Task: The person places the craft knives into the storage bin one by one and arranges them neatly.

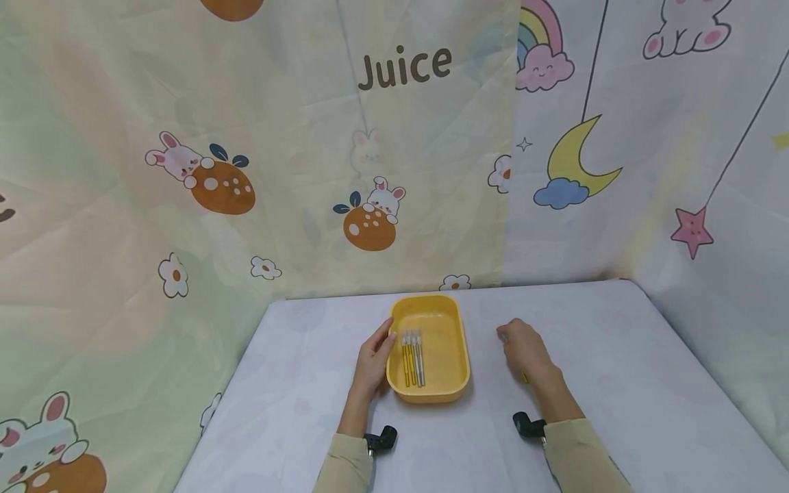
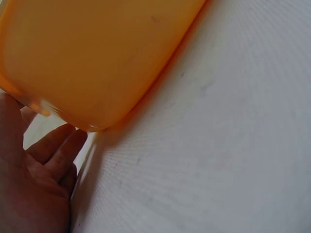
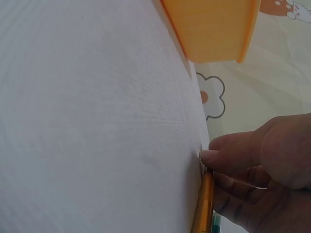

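Observation:
A yellow rectangular tray stands on the table. Inside it, along the left, several slim pen-like tools lie side by side, with gold or silver shafts and clear tips. My left hand holds the tray by its left wall, thumb at the rim. From the left wrist view, fingertips show right at the tray's outer side. To the right of the tray, my right hand is low over the table. Its thumb and fingers pinch the end of a gold pen-like tool, mostly hidden from above.
Behind the gold tool, a small green piece shows at the bottom of the right wrist view. A white cloth covers the table. Printed fabric walls rise along the table's back and sides.

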`<act>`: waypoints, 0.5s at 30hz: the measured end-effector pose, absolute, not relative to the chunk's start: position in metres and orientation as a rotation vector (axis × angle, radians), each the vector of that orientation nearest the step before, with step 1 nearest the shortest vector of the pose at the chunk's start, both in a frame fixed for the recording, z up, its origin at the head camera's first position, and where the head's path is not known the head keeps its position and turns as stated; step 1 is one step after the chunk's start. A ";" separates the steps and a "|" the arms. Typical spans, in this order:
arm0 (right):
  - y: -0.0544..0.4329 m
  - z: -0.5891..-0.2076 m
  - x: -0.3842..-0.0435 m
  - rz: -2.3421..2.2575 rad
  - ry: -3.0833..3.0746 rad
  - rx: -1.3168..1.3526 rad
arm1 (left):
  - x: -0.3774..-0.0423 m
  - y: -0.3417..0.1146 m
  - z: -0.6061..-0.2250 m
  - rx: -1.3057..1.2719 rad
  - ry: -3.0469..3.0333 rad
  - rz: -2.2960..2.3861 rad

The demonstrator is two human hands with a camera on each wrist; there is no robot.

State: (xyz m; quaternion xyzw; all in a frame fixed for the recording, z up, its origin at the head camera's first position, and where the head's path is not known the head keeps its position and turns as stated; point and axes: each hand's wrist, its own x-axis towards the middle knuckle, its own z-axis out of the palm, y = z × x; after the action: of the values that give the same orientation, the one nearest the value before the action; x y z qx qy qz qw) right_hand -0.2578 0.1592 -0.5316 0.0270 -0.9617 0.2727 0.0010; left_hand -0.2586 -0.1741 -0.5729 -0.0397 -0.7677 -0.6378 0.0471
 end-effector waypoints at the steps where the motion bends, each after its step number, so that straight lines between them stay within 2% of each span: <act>1: 0.159 -0.531 -0.258 0.875 -3.017 0.074 | -0.259 -0.174 -0.573 -0.113 -2.345 -1.947; 15: 0.161 -0.534 -0.263 0.979 -2.946 0.064 | -0.259 -0.174 -0.574 -0.107 -2.349 -1.943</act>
State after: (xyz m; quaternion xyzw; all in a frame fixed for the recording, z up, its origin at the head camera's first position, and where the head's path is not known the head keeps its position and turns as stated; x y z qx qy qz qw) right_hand -0.2633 0.1609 -0.5337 0.0206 -0.9486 0.3154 0.0184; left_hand -0.2587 -0.1741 -0.5736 -0.0350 -0.7692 -0.6364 0.0454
